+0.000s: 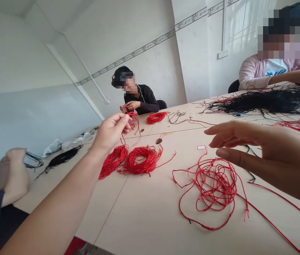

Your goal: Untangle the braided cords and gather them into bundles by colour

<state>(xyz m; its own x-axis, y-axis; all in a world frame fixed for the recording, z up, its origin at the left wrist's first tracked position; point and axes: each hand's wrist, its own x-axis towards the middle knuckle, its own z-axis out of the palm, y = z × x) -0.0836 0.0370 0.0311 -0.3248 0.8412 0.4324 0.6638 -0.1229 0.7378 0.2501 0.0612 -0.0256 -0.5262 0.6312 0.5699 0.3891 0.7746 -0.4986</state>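
My left hand (pixel 112 129) reaches forward over the table with thumb and fingers pinched together. A thin red cord (pixel 123 140) hangs below its fingers toward the bundles; the pinched part is mostly hidden. Just below that hand lie two coiled red cord bundles, one round (pixel 142 160) and one longer (pixel 114 161), partly behind my forearm. On the right, my right hand (pixel 251 145) hovers with fingers stretched and thumb apart, holding nothing. Under it sits a loose tangle of red knotted cord (pixel 215 186), with a small white tag (pixel 201 147) by its upper end.
Across the table (pixel 144 212), a person in black (pixel 147 97) handles red cords beside another red coil (pixel 156 117). At right, a person in pink (pixel 253 72) sits behind a black cord heap (pixel 269 100). Another person's arm (pixel 17 173) rests at left, near black cords (pixel 65 157).
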